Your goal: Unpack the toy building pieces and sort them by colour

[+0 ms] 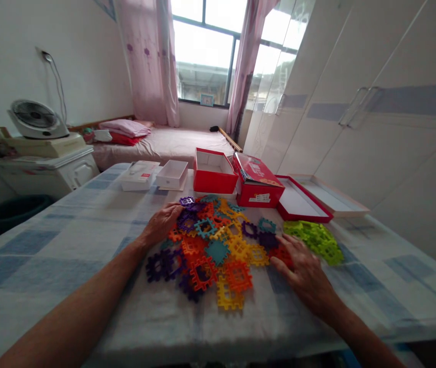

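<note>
A heap of flat plastic interlocking tiles in orange, yellow, purple, teal and red lies on the checked tablecloth. My left hand rests on the heap's left edge, fingers bent over purple and orange tiles. My right hand lies flat at the heap's right edge, fingers spread, fingertips touching a red tile. Just beyond it sits a separate bunch of lime-green tiles.
Behind the heap stand an open red box, a red box with its lid tilted, a shallow red tray and two white boxes. A fan sits at the left, a wardrobe at the right, a bed beyond.
</note>
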Demonstrator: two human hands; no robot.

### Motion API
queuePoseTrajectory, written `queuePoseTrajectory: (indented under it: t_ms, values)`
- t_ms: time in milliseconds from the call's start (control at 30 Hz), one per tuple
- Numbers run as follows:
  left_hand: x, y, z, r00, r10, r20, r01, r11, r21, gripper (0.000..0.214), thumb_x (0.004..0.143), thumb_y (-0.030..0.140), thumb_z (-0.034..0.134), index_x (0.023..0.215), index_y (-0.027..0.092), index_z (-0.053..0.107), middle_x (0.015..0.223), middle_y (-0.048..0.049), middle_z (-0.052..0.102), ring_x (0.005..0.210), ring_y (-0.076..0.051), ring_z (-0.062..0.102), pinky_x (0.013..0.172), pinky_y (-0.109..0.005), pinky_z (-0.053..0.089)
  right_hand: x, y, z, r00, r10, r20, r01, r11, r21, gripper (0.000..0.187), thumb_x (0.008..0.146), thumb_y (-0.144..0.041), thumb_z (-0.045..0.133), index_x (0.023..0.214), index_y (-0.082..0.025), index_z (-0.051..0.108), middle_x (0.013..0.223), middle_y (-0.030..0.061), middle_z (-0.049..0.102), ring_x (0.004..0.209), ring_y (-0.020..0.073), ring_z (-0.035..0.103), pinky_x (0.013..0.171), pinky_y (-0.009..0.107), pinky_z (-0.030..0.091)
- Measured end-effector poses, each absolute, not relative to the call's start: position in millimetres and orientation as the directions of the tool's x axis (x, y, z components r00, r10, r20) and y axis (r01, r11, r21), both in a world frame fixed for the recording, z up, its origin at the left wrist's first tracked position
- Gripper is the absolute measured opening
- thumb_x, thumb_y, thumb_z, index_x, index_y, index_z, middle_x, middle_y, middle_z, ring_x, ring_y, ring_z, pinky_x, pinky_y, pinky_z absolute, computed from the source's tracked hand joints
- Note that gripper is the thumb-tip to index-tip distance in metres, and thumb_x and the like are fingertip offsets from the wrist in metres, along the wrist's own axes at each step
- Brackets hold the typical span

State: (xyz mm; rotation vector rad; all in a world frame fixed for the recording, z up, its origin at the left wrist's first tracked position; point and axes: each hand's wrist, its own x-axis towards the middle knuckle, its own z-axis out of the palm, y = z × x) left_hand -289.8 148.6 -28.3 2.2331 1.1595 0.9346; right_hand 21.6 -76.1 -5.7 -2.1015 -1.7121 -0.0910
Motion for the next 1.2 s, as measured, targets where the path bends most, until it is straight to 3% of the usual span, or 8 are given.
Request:
queuePoseTrajectory:
  t_ms: [233,367,533,733,833,933,1067,1200]
  values:
    - [-288.4,143.0,-26.5,0.414,0.831,0.371,0.522,-0.55,0.652,0.057,0.089,0.053,0.026,0.102,0.018,0.069,0.116,-0.0068,0.062,0.112,-0.021,0.055,0.101,-0.03,0.038,-2.2,-68.6,-21.3,0.099,0.973,0.21,0.892,0.007,-0.452,0.057,0.085,-0.046,0.047,0.134,-0.017,0.045,0.143,0.0142,0.039,0.134,0.0259,0.034,0.11,0.047,0.03]
    - [-289.6,142.3,-28.1,0.431,0.822,0.372,0.503,-0.561,0.657,0.056,0.091,0.052,0.027,0.104,0.016,0.068,0.118,-0.0078,0.06,0.112,-0.021,0.055,0.101,-0.03,0.037,-30.7,-46.6,-2.1,-0.006,0.969,0.247,0.909,0.108,-0.403,0.053,0.086,-0.042,0.05,0.134,-0.019,0.046,0.145,0.0118,0.038,0.137,0.0269,0.027,0.111,0.049,0.024]
    - [-290.9,142.6,-28.2,0.417,0.829,0.371,0.489,-0.549,0.678,0.054,0.09,0.051,0.028,0.102,0.017,0.068,0.115,-0.0066,0.062,0.111,-0.021,0.056,0.099,-0.029,0.038,-65.0,-10.6,14.7,-0.3,0.913,0.278,0.869,0.381,-0.315,0.05,0.087,-0.044,0.051,0.135,-0.028,0.045,0.149,0.005,0.033,0.14,0.0275,0.02,0.11,0.05,0.022]
    - [-293.3,140.5,-21.3,0.391,0.854,0.342,0.474,-0.506,0.721,0.057,0.088,0.056,0.028,0.096,0.017,0.069,0.109,-0.0067,0.065,0.104,-0.022,0.059,0.095,-0.03,0.041,-80.8,16.2,11.5,-0.355,0.857,0.374,0.807,0.483,-0.34,0.037,0.091,-0.042,0.047,0.122,-0.024,0.056,0.124,0.0057,0.059,0.12,0.0214,0.048,0.105,0.041,0.03]
    - [-295.8,142.8,-21.4,0.362,0.867,0.341,0.47,-0.486,0.737,0.061,0.087,0.06,0.027,0.095,0.016,0.069,0.102,-0.0068,0.068,0.098,-0.022,0.061,0.093,-0.032,0.043,-61.8,19.0,16.5,-0.211,0.875,0.435,0.814,0.404,-0.417,0.032,0.092,-0.034,0.043,0.119,-0.022,0.058,0.117,0.0065,0.061,0.107,0.0172,0.056,0.096,0.031,0.039]
    - [-298.0,148.1,-26.1,0.315,0.887,0.338,0.431,-0.451,0.782,0.063,0.087,0.062,0.028,0.094,0.014,0.069,0.095,-0.0078,0.07,0.092,-0.022,0.063,0.089,-0.033,0.045,-24.1,22.3,21.3,0.03,0.909,0.416,0.937,0.119,-0.328,0.035,0.09,-0.028,0.043,0.121,-0.019,0.057,0.118,0.0096,0.061,0.105,0.0215,0.057,0.092,0.035,0.041]
    - [-299.5,155.4,-33.4,0.276,0.905,0.323,0.377,-0.411,0.83,0.065,0.085,0.065,0.032,0.092,0.013,0.07,0.091,-0.0083,0.072,0.088,-0.022,0.065,0.087,-0.033,0.047,25.0,27.4,17.7,0.275,0.947,0.166,0.96,-0.261,-0.102,0.04,0.084,-0.027,0.045,0.12,-0.015,0.059,0.118,0.0169,0.06,0.108,0.0318,0.056,0.085,0.043,0.044]
    - [-300.8,159.1,-36.1,0.243,0.926,0.289,0.373,-0.364,0.853,0.066,0.083,0.068,0.034,0.091,0.013,0.07,0.092,-0.0089,0.073,0.089,-0.024,0.066,0.087,-0.034,0.048,41.4,28.1,12.9,0.303,0.953,0.014,0.952,-0.302,-0.049,0.04,0.083,-0.028,0.044,0.117,-0.016,0.061,0.114,0.0173,0.062,0.104,0.031,0.059,0.081,0.04,0.046]
